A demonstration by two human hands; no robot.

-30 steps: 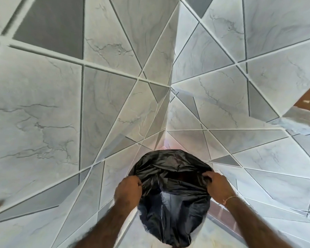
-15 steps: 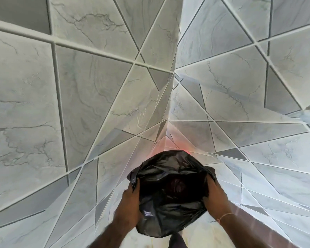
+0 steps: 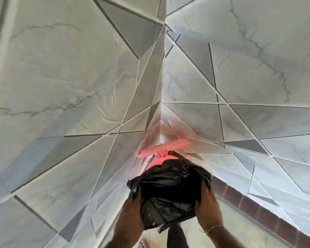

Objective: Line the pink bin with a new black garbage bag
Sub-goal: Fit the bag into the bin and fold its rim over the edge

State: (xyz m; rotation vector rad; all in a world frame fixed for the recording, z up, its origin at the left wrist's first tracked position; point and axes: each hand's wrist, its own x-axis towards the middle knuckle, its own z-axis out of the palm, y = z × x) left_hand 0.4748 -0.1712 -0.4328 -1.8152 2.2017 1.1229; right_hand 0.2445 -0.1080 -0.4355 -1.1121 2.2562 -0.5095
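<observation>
Two tiled walls (image 3: 64, 72) of grey-veined marble pattern, cut by diagonal grout lines, meet in a corner that runs down the middle of the view. Along the base of the right-hand wall lies a dark brown skirting band (image 3: 261, 210), and below it a strip of pale floor (image 3: 238, 222).

In the corner, low in the view, stands the pink bin (image 3: 155, 163); only a part of its upper edge shows, the rest hidden behind the bag. Its pink lid (image 3: 164, 146) is raised on its hinge and appears nearly edge-on, blurred.

The black garbage bag (image 3: 168, 192) is held in front of the bin, its crumpled mouth spread wide between the two hands. The left hand (image 3: 132, 210) grips the bag's left side, fingers curled around the plastic. The right hand (image 3: 207, 210) clasps the right side in the same way, a thin bracelet (image 3: 212, 228) at its wrist. A loose tail of plastic hangs beneath the bag.

At the bottom edge, toes of a bare foot (image 3: 143, 243) rest on the floor, beside a dark trouser leg (image 3: 176, 237).
</observation>
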